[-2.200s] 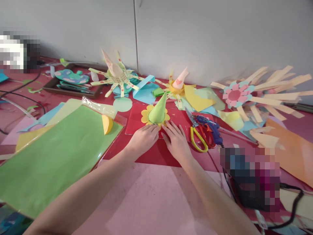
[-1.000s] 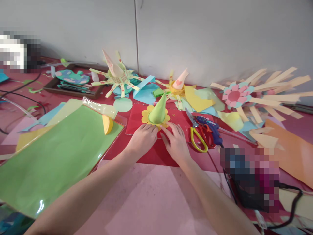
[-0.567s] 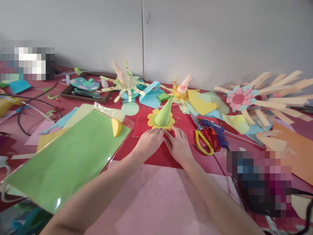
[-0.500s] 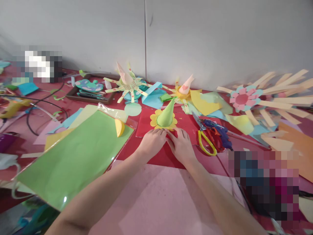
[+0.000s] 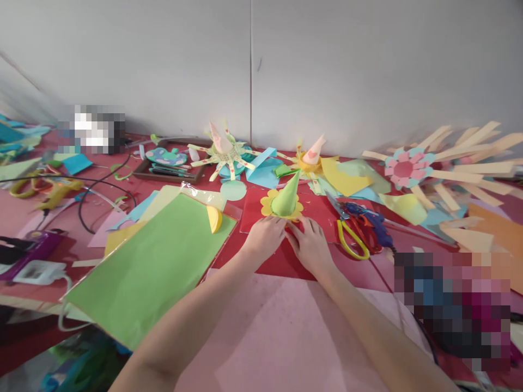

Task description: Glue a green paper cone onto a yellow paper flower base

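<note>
A light green paper cone [image 5: 286, 197] stands upright in the middle of a yellow paper flower [image 5: 267, 204], on a red sheet [image 5: 322, 213]. From the left, my left hand [image 5: 267, 234] has its fingers closed on the flower's near edge. My right hand [image 5: 312, 242] meets it there, fingers bent and thumb side close to the left hand's fingertips. Both hands hide the front petals, and the fingertips are partly covered. Scissors [image 5: 353, 239] with a yellow and a red handle lie just right of the right hand, beside a blue glue gun [image 5: 378, 226].
Left of my arms lies a green sheet pack [image 5: 151, 267] in clear plastic, a folded yellow piece [image 5: 214, 219] on it. Finished-looking paper cone figures [image 5: 223, 149] stand by the wall. A yellow glue gun [image 5: 59, 195], cables and a purple power strip [image 5: 38, 253] are at left.
The view has swung slightly left, so everything appears shifted to the right. Both hands stay at the flower's near edge in nearly the same pose.
</note>
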The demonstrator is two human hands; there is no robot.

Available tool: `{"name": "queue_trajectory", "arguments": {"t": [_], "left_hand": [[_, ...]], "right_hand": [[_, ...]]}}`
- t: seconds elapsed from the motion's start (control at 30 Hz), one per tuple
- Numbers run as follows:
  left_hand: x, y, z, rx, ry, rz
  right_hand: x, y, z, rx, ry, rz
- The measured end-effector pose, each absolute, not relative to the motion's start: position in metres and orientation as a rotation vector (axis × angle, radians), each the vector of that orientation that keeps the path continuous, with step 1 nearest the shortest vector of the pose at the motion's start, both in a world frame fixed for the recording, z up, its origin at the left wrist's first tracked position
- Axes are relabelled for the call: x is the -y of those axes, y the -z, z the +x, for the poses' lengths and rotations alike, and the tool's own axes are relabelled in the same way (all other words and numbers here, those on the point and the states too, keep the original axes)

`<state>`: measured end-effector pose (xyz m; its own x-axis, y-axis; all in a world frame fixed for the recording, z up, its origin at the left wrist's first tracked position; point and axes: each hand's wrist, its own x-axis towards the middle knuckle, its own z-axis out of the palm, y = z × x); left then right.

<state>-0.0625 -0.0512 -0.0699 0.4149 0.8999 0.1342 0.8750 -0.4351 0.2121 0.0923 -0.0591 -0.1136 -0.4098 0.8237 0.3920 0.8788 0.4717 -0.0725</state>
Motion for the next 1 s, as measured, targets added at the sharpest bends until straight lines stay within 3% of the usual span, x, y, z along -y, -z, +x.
{"name": "queue_trajectory", "arguments": {"t": [0.47,1.0], "left_hand": [[0.05,0.074,-0.067,-1.58,-0.383,2.555],[0.075,0.075,-0.033,-1.807,-0.155,2.544]], "right_hand": [[0.061,0.116,0.091,2.35,0.259,-1.422],[0.062,0.111,0.092,2.396,0.2,-1.454]]}}
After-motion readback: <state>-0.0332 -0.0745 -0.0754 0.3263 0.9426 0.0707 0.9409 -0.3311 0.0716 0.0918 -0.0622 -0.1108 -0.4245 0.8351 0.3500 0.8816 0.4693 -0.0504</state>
